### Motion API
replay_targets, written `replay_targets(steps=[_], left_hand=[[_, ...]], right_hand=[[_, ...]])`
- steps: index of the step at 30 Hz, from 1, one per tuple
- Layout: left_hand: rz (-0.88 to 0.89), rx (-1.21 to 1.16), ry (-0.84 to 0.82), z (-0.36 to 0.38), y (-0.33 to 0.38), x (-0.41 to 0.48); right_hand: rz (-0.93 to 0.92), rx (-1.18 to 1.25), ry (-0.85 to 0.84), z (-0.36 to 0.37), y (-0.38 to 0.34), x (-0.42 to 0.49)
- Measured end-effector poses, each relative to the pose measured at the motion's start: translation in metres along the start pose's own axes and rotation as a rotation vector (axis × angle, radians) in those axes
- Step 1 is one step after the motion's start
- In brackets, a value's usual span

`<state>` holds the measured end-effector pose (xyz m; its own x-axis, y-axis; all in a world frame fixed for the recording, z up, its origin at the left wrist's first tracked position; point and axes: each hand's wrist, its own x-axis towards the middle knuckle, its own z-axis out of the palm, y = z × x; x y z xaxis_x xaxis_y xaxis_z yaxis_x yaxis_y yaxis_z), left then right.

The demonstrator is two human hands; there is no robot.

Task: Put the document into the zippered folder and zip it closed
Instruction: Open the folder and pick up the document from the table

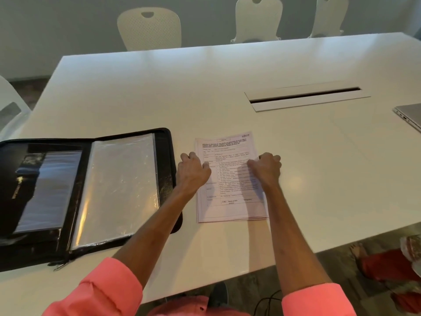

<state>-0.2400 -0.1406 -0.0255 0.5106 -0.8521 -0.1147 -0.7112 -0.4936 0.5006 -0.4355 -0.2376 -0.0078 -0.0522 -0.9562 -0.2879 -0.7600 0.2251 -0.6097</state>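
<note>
Fig.: pick-up of the document (pixel 230 179), head view. The doc, several sheets judging by its stepped lower edge, lies flat on the white table (pixel 159 92) just right of the zippered folder (pixel 165 156), not yet inside. L hand (pixel 193 171) sits at the doc's left edge, fingers curled, tips on the table beside the paper, thumb on the page; whether it has the edge pinched cannot be told. R hand (pixel 266 168) is at the right edge, fingers curled round it w/ thumb on top, apparently pinching the sheets. The folder lies open flat, clear sleeve (pixel 118 185) uppermost on its right half, zip pull (pixel 59 266) at the near edge by the spine. Judged step in hand: lift the stack as one. To do it well: get fingertips under both edges before raising, keep thumbs pressing so sheets don't fan, hold the stack level & square, then carry it left over the folder's rim w/o dragging. Feed the leading edge in squarely; a corner left over the zip track would likely jam the zip. The laptop (pixel 409 117) at far right is well apart, no obstacle
</note>
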Motion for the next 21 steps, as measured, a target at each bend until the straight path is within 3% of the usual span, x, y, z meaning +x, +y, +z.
replay_targets(steps=[6,9,14,18,21], left_hand=[[0.002,-0.044,-0.007,-0.001,-0.006,0.002],[0.01,-0.063,-0.009,-0.001,-0.007,0.004],[0.004,-0.149,-0.003,-0.004,-0.013,0.008],[-0.043,-0.328,0.104,-0.015,-0.013,0.011],[-0.06,-0.692,0.118,-0.032,-0.011,0.017]], right_hand=[[-0.02,0.262,-0.102,-0.002,-0.001,-0.004],[-0.006,0.368,-0.069,-0.003,0.003,-0.004],[-0.133,0.426,-0.038,-0.003,0.008,-0.012],[-0.344,0.512,-0.071,-0.01,-0.002,-0.02],[-0.451,0.639,-0.06,-0.017,-0.017,-0.027]])
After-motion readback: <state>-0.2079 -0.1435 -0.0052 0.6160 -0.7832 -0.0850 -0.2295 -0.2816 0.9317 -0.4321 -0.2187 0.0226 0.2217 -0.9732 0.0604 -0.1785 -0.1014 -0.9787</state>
